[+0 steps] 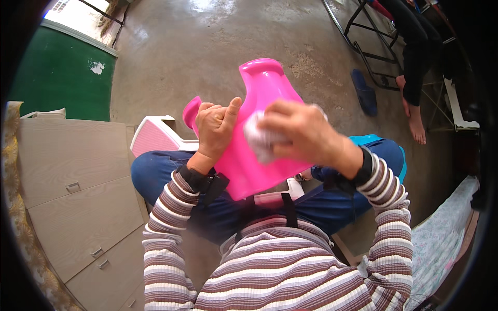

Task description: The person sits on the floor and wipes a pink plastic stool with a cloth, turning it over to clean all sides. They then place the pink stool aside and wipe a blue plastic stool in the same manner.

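Observation:
A bright pink molded plastic piece (pixel 249 171), with curved lips at its far end, is held up above my lap. My left hand (pixel 216 126) grips its left side, thumb raised and fingers curled over the edge. Bunched in my right hand (pixel 303 130) is a pale cloth (pixel 262 138), pressed on the pink surface; that hand is blurred. The plastic piece's exact kind cannot be told. Behind my left hand lies a white and pink plastic piece (pixel 157 136), partly hidden by my knee.
Wooden drawers (pixel 78 155) stand on the left, near a green panel (pixel 66 74). A turquoise object (pixel 365 138) shows behind my right knee. At the upper right are a black metal frame (pixel 373 58), a blue slipper (pixel 364 93) and another person's bare foot (pixel 417 126). Floral fabric (pixel 439 233) hangs at the lower right.

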The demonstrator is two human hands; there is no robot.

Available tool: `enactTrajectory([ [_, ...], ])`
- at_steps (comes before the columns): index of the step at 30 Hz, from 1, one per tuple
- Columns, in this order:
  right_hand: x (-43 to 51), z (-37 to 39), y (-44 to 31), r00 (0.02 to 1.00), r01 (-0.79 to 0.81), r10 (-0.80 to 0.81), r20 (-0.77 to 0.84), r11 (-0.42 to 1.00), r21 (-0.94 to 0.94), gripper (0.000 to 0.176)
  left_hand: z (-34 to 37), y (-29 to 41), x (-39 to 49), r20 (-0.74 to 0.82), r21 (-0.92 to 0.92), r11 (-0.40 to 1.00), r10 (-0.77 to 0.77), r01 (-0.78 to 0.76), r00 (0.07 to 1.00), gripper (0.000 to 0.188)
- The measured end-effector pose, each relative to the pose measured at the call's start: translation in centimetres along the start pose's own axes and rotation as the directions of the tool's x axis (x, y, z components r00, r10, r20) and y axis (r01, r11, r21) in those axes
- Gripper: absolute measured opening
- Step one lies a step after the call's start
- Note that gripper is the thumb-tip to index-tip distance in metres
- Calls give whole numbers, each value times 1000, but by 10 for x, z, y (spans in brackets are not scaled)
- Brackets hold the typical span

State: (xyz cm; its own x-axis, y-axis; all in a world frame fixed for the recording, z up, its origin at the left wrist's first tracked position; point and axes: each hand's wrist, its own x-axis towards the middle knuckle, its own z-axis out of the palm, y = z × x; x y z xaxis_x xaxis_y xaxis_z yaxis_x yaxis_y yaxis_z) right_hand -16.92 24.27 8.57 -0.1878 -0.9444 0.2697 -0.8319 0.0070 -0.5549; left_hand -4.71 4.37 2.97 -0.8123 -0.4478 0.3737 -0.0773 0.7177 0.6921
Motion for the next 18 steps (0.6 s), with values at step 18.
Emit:
enactTrajectory([
  [18,8,8,-1,975,-81,69,-212,996,-47,47,-7,4,-12,54,-91,971,227,-221,973,51],
])
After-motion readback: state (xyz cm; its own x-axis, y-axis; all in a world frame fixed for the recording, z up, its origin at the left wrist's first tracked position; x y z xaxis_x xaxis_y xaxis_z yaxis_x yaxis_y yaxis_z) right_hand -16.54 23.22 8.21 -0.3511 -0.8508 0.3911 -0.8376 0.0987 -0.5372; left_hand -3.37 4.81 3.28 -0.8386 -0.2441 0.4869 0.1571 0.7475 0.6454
